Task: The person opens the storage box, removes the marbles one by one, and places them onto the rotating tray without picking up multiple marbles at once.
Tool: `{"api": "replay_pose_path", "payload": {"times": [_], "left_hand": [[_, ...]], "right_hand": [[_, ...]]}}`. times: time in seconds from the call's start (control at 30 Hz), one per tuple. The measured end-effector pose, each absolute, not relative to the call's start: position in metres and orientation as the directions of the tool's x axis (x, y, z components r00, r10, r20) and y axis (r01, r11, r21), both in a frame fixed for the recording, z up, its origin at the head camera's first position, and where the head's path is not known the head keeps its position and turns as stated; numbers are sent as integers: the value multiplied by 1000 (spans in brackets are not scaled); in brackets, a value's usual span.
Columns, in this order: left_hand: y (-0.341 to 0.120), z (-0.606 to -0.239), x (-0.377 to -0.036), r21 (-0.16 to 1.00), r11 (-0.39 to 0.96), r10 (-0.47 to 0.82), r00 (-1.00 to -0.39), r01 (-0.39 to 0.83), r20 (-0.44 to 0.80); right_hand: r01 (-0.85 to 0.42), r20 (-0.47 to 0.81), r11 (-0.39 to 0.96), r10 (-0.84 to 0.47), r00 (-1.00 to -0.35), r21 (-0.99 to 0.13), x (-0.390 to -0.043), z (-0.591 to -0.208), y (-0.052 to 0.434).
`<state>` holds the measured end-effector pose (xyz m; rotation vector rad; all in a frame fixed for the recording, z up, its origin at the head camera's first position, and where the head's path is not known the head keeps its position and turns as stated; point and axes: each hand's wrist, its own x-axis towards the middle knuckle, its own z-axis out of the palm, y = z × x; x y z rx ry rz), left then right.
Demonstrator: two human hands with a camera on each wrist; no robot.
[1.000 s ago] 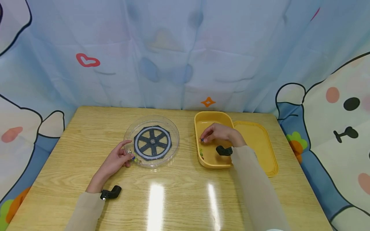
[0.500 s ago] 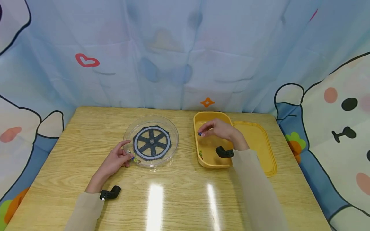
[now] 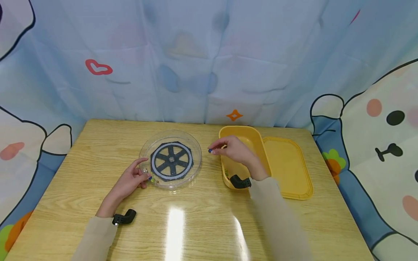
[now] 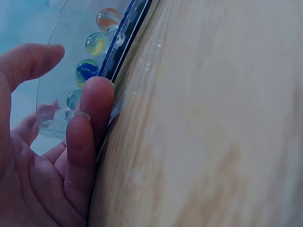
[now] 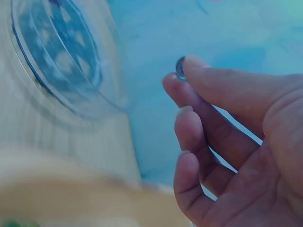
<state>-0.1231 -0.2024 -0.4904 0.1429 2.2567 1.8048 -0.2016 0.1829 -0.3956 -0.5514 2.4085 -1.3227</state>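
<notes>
We see the right hand (image 3: 236, 152) hanging above the gap between the yellow box (image 3: 243, 141) and the clear dish (image 3: 171, 159), thumb and forefinger pinching a small blue marble (image 3: 210, 150); the wrist view shows the marble (image 5: 180, 67) only as a dark sliver at the fingertips, so its colour there is hard to confirm. The left hand (image 3: 132, 178) rests on the wooden surface (image 3: 202, 217), fingers loosely extended, one fingertip (image 4: 94, 101) against the dish rim (image 4: 124, 42), where several marbles (image 4: 86, 70) sit in the outer channel around a dark spoked wheel (image 3: 171, 160). We judge the marble hard, smooth, light and quick to roll, so best pinched across its widest part.
</notes>
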Motion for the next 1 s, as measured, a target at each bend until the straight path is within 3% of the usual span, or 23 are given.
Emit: {"api": "replay_pose_path", "payload": {"times": [0.17, 0.53, 1.0], "left_hand": [[-203, -490, -123, 971, 225, 229, -965, -77, -129], [-203, -491, -124, 971, 225, 234, -963, -78, -131], [-203, -492, -124, 975, 213, 242, -962, -71, -123]], "right_hand": [[-243, -38, 482, -502, -864, -842, -193, -404, 156], [-349, -3, 445, -621, -784, -825, -180, -422, 109], [-344, -23, 456, -628, -778, -821, -176, -423, 99]]}}
